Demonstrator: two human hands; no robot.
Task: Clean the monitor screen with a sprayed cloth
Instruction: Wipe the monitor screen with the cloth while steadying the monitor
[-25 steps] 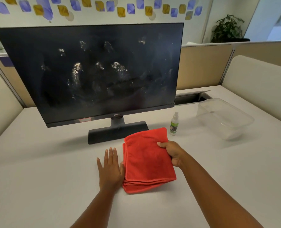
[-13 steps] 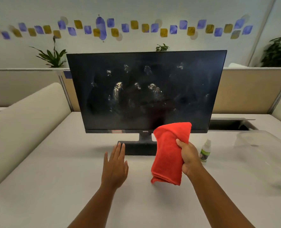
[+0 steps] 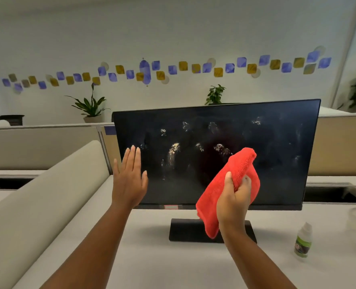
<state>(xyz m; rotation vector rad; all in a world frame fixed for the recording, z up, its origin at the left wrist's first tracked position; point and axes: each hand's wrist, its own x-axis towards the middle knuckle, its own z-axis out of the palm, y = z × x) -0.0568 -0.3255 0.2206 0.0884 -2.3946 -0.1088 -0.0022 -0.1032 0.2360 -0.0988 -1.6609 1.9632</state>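
Head view, near to far: spray bottle (image 3: 303,241) stands unused on the desk (image 3: 156,263), right of the stand; right hand (image 3: 233,200) grips the bunched red cloth (image 3: 234,181), raised toward the smears; left hand (image 3: 129,179), fingers straight, nears the monitor (image 3: 277,174) edge, probably to steady it; the screen is uncleaned.

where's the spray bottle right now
In the head view, the spray bottle stands upright on the desk at lower right, to the right of the monitor stand, untouched by either hand.
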